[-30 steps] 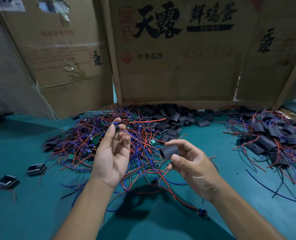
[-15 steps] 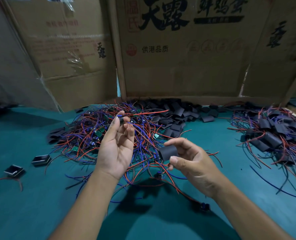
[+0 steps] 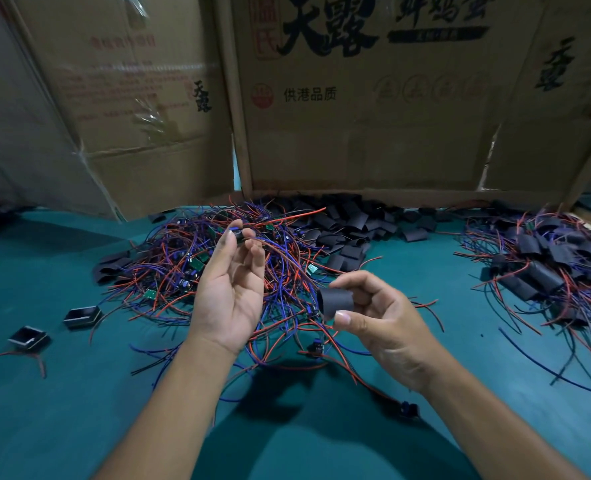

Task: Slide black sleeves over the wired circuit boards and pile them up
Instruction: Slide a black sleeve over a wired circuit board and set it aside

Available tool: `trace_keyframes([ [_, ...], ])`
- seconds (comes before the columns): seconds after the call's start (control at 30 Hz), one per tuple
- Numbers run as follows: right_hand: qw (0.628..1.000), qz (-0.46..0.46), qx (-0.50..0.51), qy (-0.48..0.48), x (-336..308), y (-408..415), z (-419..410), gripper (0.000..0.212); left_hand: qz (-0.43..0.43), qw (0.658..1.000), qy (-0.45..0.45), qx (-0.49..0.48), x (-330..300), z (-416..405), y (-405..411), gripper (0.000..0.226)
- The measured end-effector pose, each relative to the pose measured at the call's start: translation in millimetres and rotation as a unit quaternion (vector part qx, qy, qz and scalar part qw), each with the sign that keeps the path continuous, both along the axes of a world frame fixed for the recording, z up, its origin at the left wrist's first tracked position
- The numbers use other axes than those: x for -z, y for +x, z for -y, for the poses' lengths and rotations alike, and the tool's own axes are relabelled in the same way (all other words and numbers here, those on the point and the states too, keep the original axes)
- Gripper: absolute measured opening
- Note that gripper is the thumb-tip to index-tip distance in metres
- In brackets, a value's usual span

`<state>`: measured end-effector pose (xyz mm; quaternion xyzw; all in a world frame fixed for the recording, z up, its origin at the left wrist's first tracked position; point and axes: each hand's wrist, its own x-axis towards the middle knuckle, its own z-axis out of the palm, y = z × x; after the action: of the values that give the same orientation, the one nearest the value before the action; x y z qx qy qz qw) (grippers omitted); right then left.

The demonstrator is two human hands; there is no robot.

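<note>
Nearest, at 6 o'clock, two bare forearms reach out over a teal table point(image 3: 62, 410), casting a dark shadow between them. A small part on red and blue wires point(image 3: 408, 408) lies on the cloth just inside the right forearm.

The right hand point(image 3: 380, 323), at about 4 o'clock of centre, pinches a short black sleeve point(image 3: 335, 301) between thumb and curled fingers, its open end facing left. The left hand point(image 3: 231, 292), palm up and mostly open, pinches a small dark wired circuit board point(image 3: 237, 233) at its fingertips; its wires trail away to the right. The board and sleeve are apart, not yet joined.

At 9 o'clock two small black open boxes point(image 3: 81, 315) sit on the table, one with red wires beneath it.

Behind the hands, around 12 o'clock, sprawls a tangle of red and blue wired boards point(image 3: 169, 268), green boards showing here and there. Just beyond it lies a heap of loose black sleeves point(image 3: 353, 223). At 3 o'clock, well apart, is a pile of sleeved boards point(image 3: 550, 258) with wires fanning out.

Farthest, flattened cardboard boxes point(image 3: 356, 133) printed with black Chinese characters stand upright along the table's back edge like a wall.
</note>
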<state>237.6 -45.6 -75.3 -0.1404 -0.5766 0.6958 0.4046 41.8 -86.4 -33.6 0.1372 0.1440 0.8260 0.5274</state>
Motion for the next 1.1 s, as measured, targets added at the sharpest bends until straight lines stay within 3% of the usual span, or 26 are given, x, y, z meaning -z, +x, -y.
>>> trace_keyframes([
  [0.37, 0.998, -0.049, 0.024, -0.037, 1, -8, 8, 0.040, 0.005, 1.000, -0.001, -0.006, 2, 1, -2, 0.026],
  [0.6, 0.998, -0.021, 0.056, -0.027, 0, -11, 9, 0.036, 0.002, 1.000, 0.004, -0.001, 3, 1, -2, 0.022],
  [0.93, 0.993, -0.050, 0.099, -0.038, 0, -13, 8, 0.042, -0.130, 0.991, 0.018, -0.025, 6, 2, 2, 0.016],
  [1.1, 0.978, 0.029, 0.200, 0.058, 4, -5, -4, 0.033, -0.278, 0.960, 0.033, -0.028, 11, 3, 12, 0.016],
])
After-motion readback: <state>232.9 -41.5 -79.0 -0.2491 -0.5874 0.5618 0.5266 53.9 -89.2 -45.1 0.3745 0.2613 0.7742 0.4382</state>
